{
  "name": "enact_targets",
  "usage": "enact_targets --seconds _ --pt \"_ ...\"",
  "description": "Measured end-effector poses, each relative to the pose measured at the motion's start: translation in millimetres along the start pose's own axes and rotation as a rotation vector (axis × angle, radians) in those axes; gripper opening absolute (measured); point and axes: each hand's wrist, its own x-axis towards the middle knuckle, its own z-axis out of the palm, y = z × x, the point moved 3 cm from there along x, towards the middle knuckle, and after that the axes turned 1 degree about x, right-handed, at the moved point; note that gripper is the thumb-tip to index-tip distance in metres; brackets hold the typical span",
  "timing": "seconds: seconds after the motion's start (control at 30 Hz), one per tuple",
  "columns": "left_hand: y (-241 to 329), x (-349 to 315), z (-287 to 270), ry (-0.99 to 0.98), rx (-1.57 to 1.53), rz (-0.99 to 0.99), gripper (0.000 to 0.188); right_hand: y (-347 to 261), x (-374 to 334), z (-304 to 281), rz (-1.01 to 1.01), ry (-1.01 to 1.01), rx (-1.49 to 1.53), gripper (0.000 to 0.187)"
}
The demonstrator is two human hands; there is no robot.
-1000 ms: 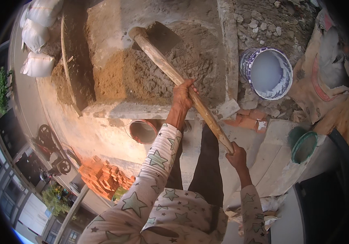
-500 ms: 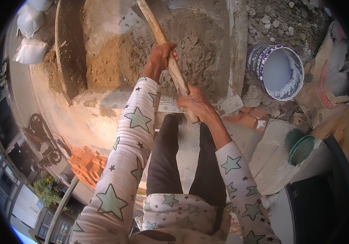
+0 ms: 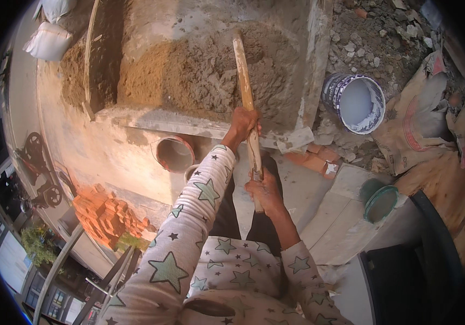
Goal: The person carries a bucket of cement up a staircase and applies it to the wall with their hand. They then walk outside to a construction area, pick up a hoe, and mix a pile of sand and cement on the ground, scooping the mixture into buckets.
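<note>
While a worker's right hand clasps the wooden handle low, the left hand is wrapped around it higher up, the handle pointing to twelve o'clock over a grey heap, a white-rimmed bucket at two o'clock.

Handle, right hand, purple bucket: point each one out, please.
Handle [image 3: 253,147]: head view, on its bare middle stretch.
Right hand [image 3: 266,190]: head view, on its back.
Purple bucket [image 3: 333,93]: head view, on its outer wall.
</note>
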Motion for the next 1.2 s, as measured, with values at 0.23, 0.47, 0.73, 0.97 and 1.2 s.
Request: enact_targets --seconds 0.23,0.47,0.73,0.97,1.2 --pt "-24.9 -51.6 1.1 -0.054 -0.047 -0.114 0.011 19.6 -48.3 3.2 -0.033 0.053 -0.126 0.027" --pt "-41.3 -76.4 -1.7 -0.125 -0.288 -0.274 0.018 -21.3 -103.0 2.6 0.022 0.082 -0.403 0.032" --pt "-24.2 -97.1 -14.6 -0.287 -0.781 -0.336 0.024 -70.8 -152.9 18.6 -0.031 0.05 -0.584 0.043" --pt "-7.7 -45.2 -52.9 -0.315 -0.98 -0.189 0.026 -112.0 -194.7 25.1 0.021 -0.034 -0.673 0.052" --pt "9.7 -12.9 -54.4 -0.165 -0.983 -0.211 0.02 -145.1 -215.6 -4.7 0.06 -0.082 -0.751 0.055"
